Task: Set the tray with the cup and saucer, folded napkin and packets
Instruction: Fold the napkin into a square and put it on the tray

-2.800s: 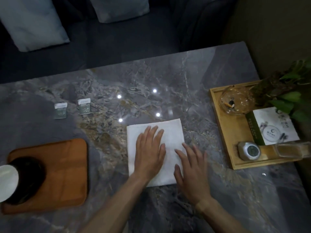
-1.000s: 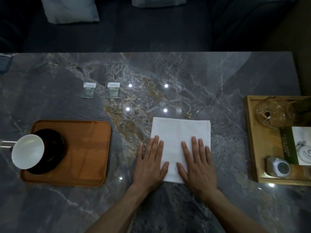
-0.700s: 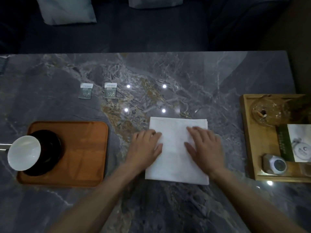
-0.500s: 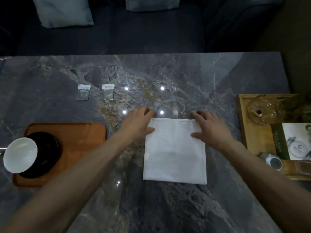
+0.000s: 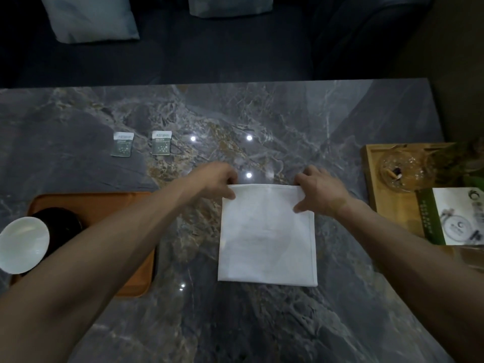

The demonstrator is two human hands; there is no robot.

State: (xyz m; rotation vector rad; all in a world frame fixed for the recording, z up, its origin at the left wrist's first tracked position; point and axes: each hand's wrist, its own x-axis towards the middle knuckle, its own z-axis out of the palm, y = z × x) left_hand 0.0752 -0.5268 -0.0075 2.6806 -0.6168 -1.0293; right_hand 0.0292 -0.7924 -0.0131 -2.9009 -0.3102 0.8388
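A white folded napkin (image 5: pixel 267 237) lies flat on the grey marble table (image 5: pixel 262 323). My left hand (image 5: pixel 216 180) pinches its far left corner and my right hand (image 5: pixel 319 191) pinches its far right corner. At the left sits an orange-brown tray (image 5: pixel 104 203) with a white cup (image 5: pixel 22 243) on a dark saucer (image 5: pixel 64 226); my left forearm crosses over the tray. Two small green-and-white packets lie on the table beyond the tray, the left packet (image 5: pixel 123 144) beside the right packet (image 5: pixel 161 142).
A light wooden tray (image 5: pixel 372 176) at the right edge holds a glass ashtray (image 5: pixel 400 170), a green-and-white box (image 5: pixel 455 218) and plant leaves (image 5: pixel 468 163). A dark sofa with pale cushions (image 5: pixel 89 17) lies beyond the table's far edge.
My hands slid from pressing the napkin's near part up to its far edge and now pinch the two far corners. The napkin lies in the same spot.
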